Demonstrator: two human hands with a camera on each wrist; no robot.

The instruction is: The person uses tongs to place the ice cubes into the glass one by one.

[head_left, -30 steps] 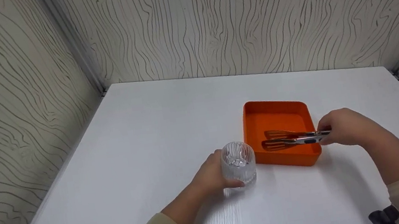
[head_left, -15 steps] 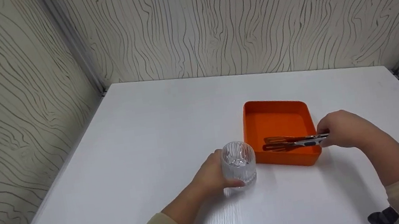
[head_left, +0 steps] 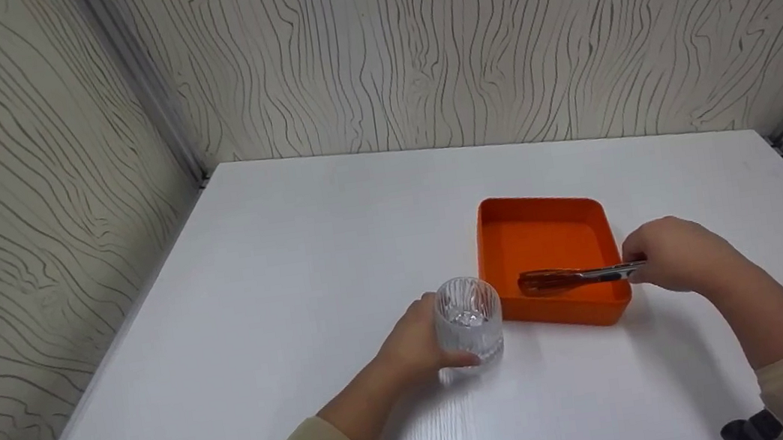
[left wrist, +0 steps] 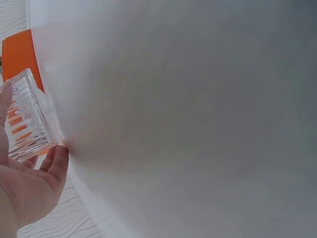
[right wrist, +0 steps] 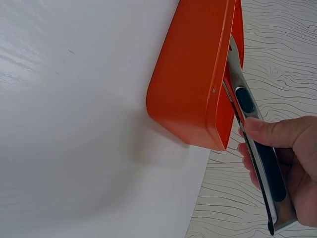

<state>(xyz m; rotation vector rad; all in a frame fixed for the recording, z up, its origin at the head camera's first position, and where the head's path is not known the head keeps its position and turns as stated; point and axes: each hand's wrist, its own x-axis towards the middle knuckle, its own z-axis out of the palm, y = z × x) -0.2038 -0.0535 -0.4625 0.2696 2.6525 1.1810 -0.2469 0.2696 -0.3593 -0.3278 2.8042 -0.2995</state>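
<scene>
My left hand point(head_left: 415, 342) grips a clear ribbed glass point(head_left: 473, 330) on the white table, with the thumb in front near its base. In the left wrist view the fingers curl around the glass point(left wrist: 29, 116) right at the tabletop. My right hand point(head_left: 680, 254) holds metal tongs point(head_left: 603, 274) by their handles. Their slotted ends reach over the rim into a square orange box point(head_left: 545, 237), close together near the front wall. In the right wrist view my thumb presses a dark panel on the tongs point(right wrist: 267, 163), and the box wall hides their tips.
The orange box stands just right of the glass. A wood-grain panel point(head_left: 369, 49) rises behind the white table point(head_left: 289, 248), and another point(head_left: 29, 222) borders its left side. A small black object point(head_left: 752, 428) sits by the right sleeve.
The tongs' two slotted ends have come together over the box, from spread apart to overlapping. My right hand has shifted only slightly. The left hand and glass have stayed put.
</scene>
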